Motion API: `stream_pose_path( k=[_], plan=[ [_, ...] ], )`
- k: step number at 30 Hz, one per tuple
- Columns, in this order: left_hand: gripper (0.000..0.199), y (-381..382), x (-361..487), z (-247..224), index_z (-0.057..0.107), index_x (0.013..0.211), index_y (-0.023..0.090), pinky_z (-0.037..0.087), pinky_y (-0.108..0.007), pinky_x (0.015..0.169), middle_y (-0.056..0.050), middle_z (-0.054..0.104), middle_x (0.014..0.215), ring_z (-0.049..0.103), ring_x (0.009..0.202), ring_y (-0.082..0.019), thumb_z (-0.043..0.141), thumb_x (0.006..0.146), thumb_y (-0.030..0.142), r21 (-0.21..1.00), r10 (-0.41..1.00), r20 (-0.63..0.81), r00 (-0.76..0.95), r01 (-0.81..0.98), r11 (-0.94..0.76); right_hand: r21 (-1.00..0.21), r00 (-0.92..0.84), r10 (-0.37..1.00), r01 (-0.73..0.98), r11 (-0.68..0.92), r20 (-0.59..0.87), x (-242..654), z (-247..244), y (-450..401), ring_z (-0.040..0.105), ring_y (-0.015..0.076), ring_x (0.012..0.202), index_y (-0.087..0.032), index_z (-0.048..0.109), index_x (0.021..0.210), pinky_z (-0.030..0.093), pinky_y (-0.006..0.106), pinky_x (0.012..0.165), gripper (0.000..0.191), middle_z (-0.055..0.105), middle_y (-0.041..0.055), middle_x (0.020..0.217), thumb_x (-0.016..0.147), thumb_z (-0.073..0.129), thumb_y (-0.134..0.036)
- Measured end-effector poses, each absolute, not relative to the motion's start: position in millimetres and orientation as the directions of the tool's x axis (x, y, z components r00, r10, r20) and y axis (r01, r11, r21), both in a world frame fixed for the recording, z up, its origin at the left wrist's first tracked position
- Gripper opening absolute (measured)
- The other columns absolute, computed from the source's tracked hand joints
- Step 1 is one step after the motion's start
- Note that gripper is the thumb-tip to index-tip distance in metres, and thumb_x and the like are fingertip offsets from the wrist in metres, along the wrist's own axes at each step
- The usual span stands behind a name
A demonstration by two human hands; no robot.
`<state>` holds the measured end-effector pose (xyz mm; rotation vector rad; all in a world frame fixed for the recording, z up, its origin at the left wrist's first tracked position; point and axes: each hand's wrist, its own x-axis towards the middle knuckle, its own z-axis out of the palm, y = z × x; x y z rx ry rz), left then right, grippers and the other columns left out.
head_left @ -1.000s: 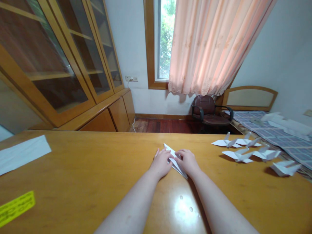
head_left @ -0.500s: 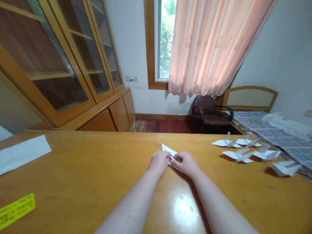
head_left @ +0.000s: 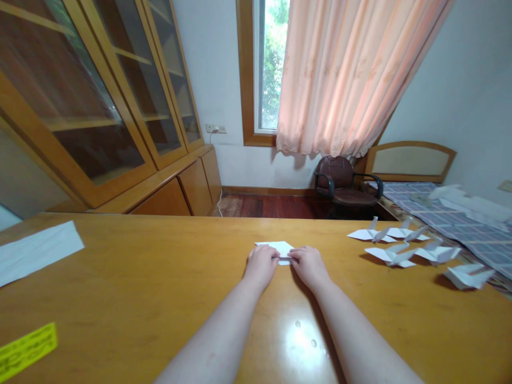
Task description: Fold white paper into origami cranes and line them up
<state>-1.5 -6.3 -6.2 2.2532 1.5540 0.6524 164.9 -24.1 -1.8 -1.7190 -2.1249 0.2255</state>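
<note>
A small folded piece of white paper [head_left: 282,248] lies near the far edge of the wooden table, between my hands. My left hand [head_left: 262,261] grips its left side, fingers closed at the near edge. On the right side, my right hand [head_left: 309,264] pinches the paper's edge with thumb and fingers. The paper's outline is angular, with a point toward the left; parts of it are hidden under my fingers. Farther right on the table [head_left: 160,298] stand several folded paper cranes [head_left: 390,256] with raised necks and spread wings.
A white paper strip [head_left: 40,250] lies at the left, and a yellow label with dark writing [head_left: 28,349] sits at the lower left. Beyond the table are a glass-fronted cabinet [head_left: 132,96], an office chair [head_left: 344,184] and a bed [head_left: 440,197].
The folded paper has turned, its point swinging from the far side toward the left. My right hand has shifted slightly right, and more of the paper shows between my hands.
</note>
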Motion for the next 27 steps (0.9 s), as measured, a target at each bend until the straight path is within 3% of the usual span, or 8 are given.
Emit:
stream_pose_path(
  k=[3,9,27],
  plan=[
    [0.013,-6.4,-1.2,-4.9,0.067,0.081,0.022,0.037,-0.031,0.087,-0.003,0.064,0.091,0.054,0.093,-0.018,0.055,0.078,0.022,0.502,0.931,0.204,0.303,0.784,-0.366,-0.378,-0.167,0.97,0.898,0.224,0.177,163.6,0.2,-25.2,0.059,0.0175,0.089,-0.023,0.071,0.086,0.038,0.027,0.082,0.021,0.07,0.0046,0.095,0.079,0.051,-0.018],
    [0.014,-6.5,-1.5,-5.4,0.066,0.08,0.021,0.037,-0.028,0.08,-0.003,0.065,0.088,0.055,0.086,-0.016,0.052,0.081,0.025,0.516,0.932,0.171,0.319,0.777,-0.361,-0.431,-0.192,0.964,0.866,0.255,0.186,159.4,5.1,-29.2,0.057,0.017,0.086,-0.022,0.07,0.081,0.038,0.026,0.08,0.023,0.069,0.0043,0.091,0.083,0.05,-0.033],
    [0.016,-9.2,-0.3,2.2,0.063,0.077,0.02,0.037,-0.029,0.078,-0.003,0.066,0.086,0.055,0.085,-0.017,0.05,0.083,0.027,0.465,0.946,0.158,0.284,0.823,-0.325,-0.422,-0.168,0.969,0.877,0.23,0.179,160.0,4.5,-27.4,0.055,0.0152,0.075,-0.02,0.068,0.074,0.035,0.023,0.068,0.029,0.067,0.0039,0.076,0.085,0.044,-0.033]
  ],
)
